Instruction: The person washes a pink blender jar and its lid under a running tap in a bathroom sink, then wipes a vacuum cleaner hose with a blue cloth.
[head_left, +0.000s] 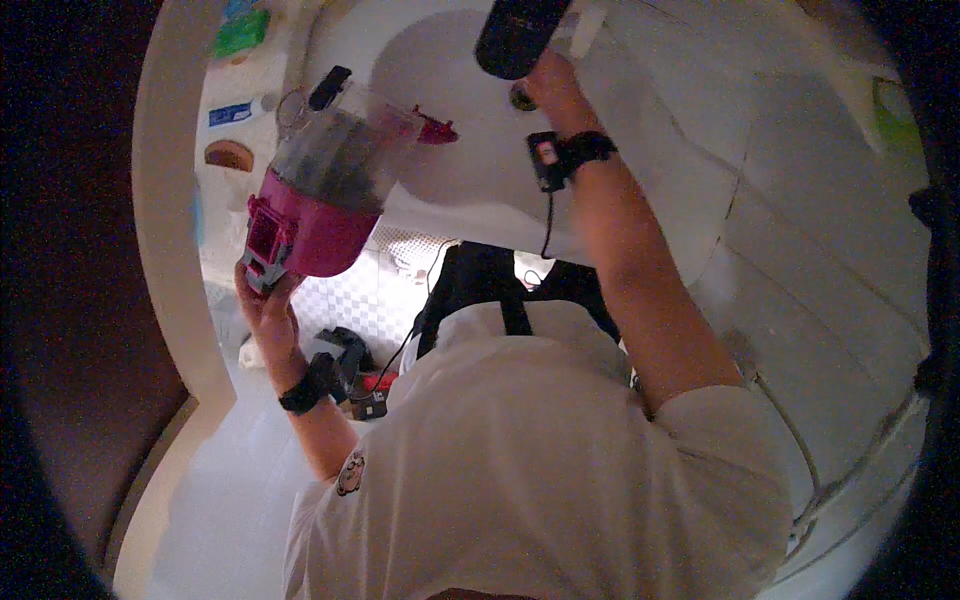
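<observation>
My left hand (268, 305) is closed on the pink and grey end of a vacuum cleaner dust bin (335, 150). Its see-through barrel tilts up over the left side of a white basin (470, 190). A small pink flap (436, 128) sticks out at the barrel's far end. My right hand (550, 90) reaches to the far side of the basin, its fingers wrapped around the lower end of a dark cylinder (520, 38). What this cylinder is cannot be made out. Near that hand a round drain (522, 97) shows in the basin.
On the left ledge lie a blue and white tube (230, 114), a brown half-round thing (229, 155) and a green packet (241, 35). Dark and red items (365, 385) sit low at the left, near checkered tiles (345, 310). Hoses or cables (815, 480) hang at the right.
</observation>
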